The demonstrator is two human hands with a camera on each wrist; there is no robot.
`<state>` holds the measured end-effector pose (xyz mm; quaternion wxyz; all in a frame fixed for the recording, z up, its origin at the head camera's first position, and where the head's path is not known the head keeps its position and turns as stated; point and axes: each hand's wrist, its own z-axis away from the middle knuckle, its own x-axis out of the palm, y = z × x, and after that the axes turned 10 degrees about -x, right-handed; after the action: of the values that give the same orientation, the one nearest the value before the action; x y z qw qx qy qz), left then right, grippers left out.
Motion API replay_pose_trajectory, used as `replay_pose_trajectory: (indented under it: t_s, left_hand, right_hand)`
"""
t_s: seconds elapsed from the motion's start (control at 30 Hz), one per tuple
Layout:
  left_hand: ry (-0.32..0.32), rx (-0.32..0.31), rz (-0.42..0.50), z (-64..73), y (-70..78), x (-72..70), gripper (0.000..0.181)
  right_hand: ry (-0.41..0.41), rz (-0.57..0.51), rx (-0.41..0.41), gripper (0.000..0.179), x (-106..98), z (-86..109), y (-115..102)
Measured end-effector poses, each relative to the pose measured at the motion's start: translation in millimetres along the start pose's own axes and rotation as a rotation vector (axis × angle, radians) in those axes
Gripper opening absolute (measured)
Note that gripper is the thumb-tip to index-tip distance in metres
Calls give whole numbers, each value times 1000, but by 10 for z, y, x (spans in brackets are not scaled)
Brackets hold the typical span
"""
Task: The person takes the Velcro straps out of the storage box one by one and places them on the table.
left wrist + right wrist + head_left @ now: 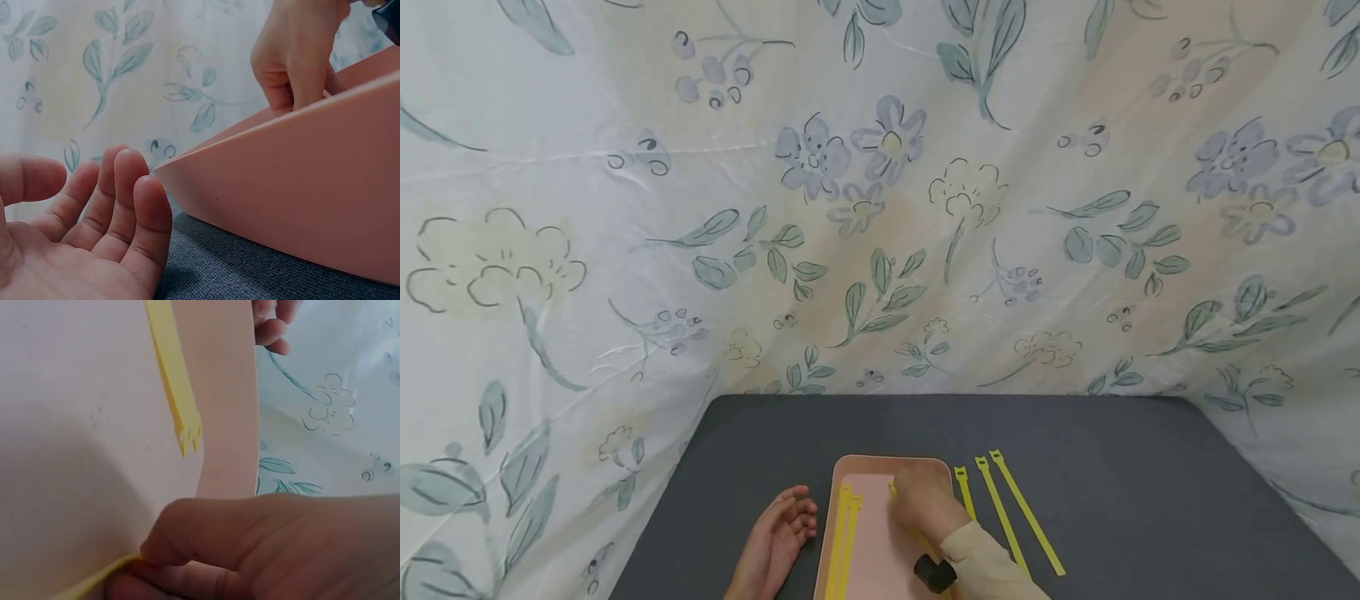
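Note:
My right hand [920, 502] reaches over the pink tray [891, 460]. In the right wrist view its thumb and finger pinch a thin yellow cable strap [100, 575] near the tray floor; much of that strap is hidden by the hand. Two more yellow straps [850, 542] lie lengthwise along the tray's left side. Outside the tray wall, on the left, my left hand [778, 533] is palm up, fingers loosely bent and holding nothing. The left wrist view shows its fingertips close to the tray's outer corner.
On the dark grey table [1120, 475], three yellow straps with slotted heads lie to the right of the tray, the outermost strap [1028, 512] slanting toward the front right. The right forearm crosses over some of them. A floral cloth [880, 208] hangs behind the table and at both sides.

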<state>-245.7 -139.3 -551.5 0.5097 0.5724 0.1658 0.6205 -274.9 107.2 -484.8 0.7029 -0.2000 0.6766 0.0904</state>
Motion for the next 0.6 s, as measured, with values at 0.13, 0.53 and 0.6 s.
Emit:
replay_pose_trajectory:
  t_s: [0.13, 0.53, 0.6]
  left_hand:
    - [8, -1, 3, -2, -7, -9, 29]
    - [-30, -12, 22, 25, -20, -62, 27]
    - [-39, -9, 19, 32, -16, -67, 28]
  right_hand:
    - [27, -161, 25, 36, 55, 28, 57]
    - [62, -472, 134, 47, 190, 62, 194]
    - [77, -563, 115, 47, 161, 73, 211]
